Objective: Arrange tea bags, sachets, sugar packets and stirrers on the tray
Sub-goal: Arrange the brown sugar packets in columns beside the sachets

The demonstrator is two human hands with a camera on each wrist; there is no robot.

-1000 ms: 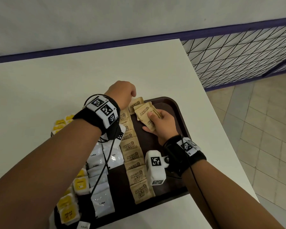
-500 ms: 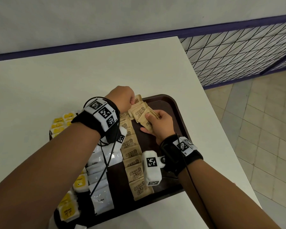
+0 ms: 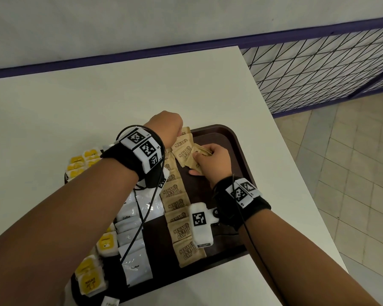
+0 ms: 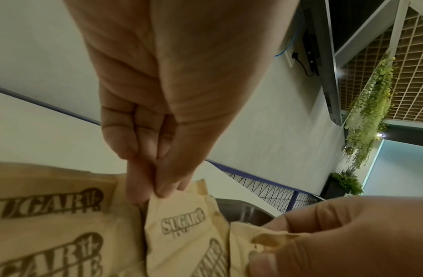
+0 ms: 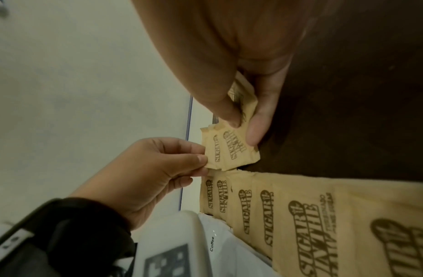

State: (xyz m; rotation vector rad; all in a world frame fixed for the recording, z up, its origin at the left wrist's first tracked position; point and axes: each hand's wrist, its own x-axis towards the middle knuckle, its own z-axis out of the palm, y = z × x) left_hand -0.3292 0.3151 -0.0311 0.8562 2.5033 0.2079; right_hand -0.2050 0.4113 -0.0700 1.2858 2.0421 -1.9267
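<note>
A dark brown tray lies on the white table. A column of brown sugar packets runs down its middle. My right hand grips a small fan of brown sugar packets over the tray's far part, thumb on top. My left hand pinches the corner of the fan's far packet between thumb and forefinger. White coffee sachets and yellow-labelled tea bags lie in columns on the tray's left side.
The table's right edge drops to a tiled floor. A black wire-mesh fence stands beyond the table's far right corner. A wall with a purple stripe runs behind the table. Bare tray floor shows right of the sugar column.
My left hand has closed its thumb and forefinger on the corner of the far packet in the fan. My right hand stays gripping the fan in about the same place.
</note>
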